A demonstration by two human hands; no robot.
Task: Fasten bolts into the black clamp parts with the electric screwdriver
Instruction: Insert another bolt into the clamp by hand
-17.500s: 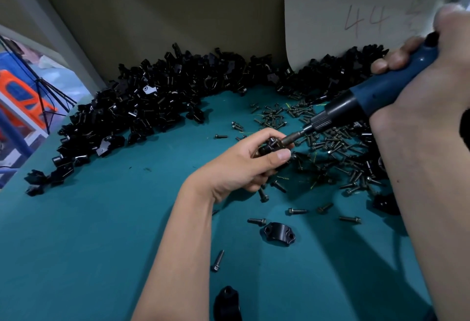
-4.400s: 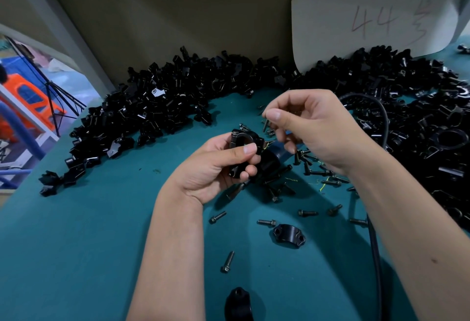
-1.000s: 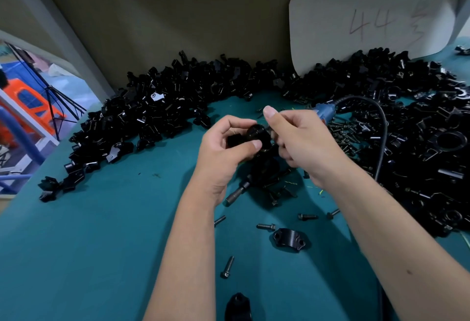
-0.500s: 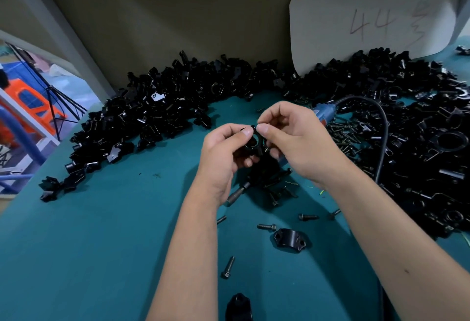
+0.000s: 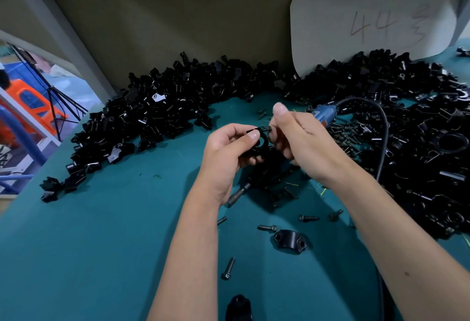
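Since the last frame right hand (image 5: pixel 302 142) shifted slightly right, pinching a bolt (image 5: pixel 269 129) at the clamp part (image 5: pixel 259 142) gripped by left hand (image 5: pixel 226 150) above bench (image 5: pixel 101 244). Screwdriver (image 5: pixel 324 114) lies far right.

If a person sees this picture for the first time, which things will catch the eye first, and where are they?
First, the two hands at the centre: the left hand grips a black clamp part while the right hand pinches a bolt at it. Behind them a heap of black parts curves along the wall, and the blue electric screwdriver lies on the green table.
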